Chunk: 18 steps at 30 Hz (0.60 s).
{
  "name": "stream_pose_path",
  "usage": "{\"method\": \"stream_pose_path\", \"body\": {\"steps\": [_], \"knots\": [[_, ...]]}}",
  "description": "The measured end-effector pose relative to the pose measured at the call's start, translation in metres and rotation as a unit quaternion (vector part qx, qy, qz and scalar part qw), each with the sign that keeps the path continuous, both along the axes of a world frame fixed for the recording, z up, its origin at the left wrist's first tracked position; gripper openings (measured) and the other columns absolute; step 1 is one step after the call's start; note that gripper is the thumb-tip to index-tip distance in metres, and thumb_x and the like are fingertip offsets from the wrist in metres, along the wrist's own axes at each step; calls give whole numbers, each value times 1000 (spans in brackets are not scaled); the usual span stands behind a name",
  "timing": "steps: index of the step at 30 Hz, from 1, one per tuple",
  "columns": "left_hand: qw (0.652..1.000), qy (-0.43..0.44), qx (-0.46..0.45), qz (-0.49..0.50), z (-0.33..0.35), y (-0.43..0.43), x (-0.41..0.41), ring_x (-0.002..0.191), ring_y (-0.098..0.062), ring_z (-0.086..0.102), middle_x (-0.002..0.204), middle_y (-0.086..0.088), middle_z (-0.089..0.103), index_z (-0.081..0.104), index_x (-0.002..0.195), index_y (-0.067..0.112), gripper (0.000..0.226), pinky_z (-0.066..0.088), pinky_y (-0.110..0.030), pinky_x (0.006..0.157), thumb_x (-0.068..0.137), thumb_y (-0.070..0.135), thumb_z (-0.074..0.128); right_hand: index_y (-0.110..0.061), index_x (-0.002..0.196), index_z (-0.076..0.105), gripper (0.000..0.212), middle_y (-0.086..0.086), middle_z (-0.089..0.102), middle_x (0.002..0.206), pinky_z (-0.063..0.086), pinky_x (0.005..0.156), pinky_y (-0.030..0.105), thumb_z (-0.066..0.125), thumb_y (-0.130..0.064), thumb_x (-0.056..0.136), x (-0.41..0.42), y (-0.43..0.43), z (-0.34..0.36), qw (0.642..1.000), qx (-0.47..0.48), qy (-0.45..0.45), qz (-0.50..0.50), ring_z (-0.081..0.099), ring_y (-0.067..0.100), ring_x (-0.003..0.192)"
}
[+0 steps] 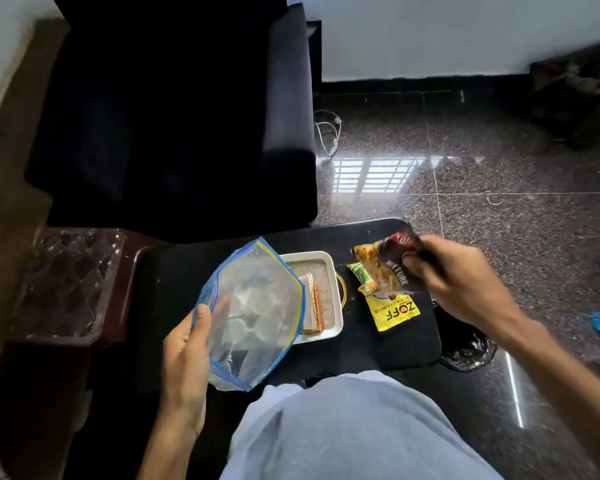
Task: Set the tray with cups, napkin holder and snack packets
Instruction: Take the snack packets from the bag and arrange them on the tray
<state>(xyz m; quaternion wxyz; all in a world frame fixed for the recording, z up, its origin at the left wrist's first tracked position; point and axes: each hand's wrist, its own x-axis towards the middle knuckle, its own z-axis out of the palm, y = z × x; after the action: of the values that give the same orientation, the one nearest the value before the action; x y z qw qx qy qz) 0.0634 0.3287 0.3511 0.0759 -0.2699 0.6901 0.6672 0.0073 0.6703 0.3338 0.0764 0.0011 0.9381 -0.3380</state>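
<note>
Maroon-and-yellow crinkly snack packet is pinched by the right hand, right of the white rectangular tray; the clear blue-edged zip bag is clasped by the left hand.

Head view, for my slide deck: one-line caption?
Left hand holds a clear zip bag over the tray; right hand lifts a snack packet.

White rectangular tray with woven grey liner and gold handle sits mid-worktop, napkin holder with white napkins lying inside. Cups blurred behind clear blue-edged zip bag, over tray's left part. Yellow ZOFF packet flat right of tray, green packet overlapping it. Dark-red-and-yellow mixture packet raised above them.
</note>
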Motion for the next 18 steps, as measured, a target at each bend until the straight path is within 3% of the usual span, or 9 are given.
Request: {"method": "stream_pose_path", "body": {"steps": [2,4,7,12,18], "knots": [[1000,-2,-6,7,2,10,8,118,-6,69,123,4,76,73,113,25,33,53,-30,96,105,36,42,-12,101,66,10,9,73,89,49,68,33,63,-20,95,-1,10,-63,993,63,-103,2,68,28,82],[1000,-3,-6,25,4,21,16,119,-10,69,123,2,76,76,109,26,35,59,-28,95,105,36,43,-10,104,66,20,17,73,99,49,73,38,62,-27,96,2,14,-122,976,90,-200,6,68,37,94],[999,6,5,47,10,33,30,119,-12,69,124,-2,76,79,109,32,36,57,-21,91,101,40,44,-8,112,65,31,19,72,111,52,82,38,59,-34,97,9,14,-183,955,62,-291,-19,67,36,103],[995,11,19,93,15,47,53,119,-15,69,123,-7,76,77,113,34,36,57,-17,88,98,38,44,-6,111,64,28,15,72,112,46,76,30,59,-32,99,14,8,-241,936,14,-352,-13,66,31,101],[991,-15,-7,133,15,57,75,113,-18,73,119,-11,77,78,106,19,39,57,-21,91,95,36,45,-7,123,61,31,14,68,122,50,97,37,59,-26,99,18,0,-271,917,-16,-398,4,64,31,112]]}}
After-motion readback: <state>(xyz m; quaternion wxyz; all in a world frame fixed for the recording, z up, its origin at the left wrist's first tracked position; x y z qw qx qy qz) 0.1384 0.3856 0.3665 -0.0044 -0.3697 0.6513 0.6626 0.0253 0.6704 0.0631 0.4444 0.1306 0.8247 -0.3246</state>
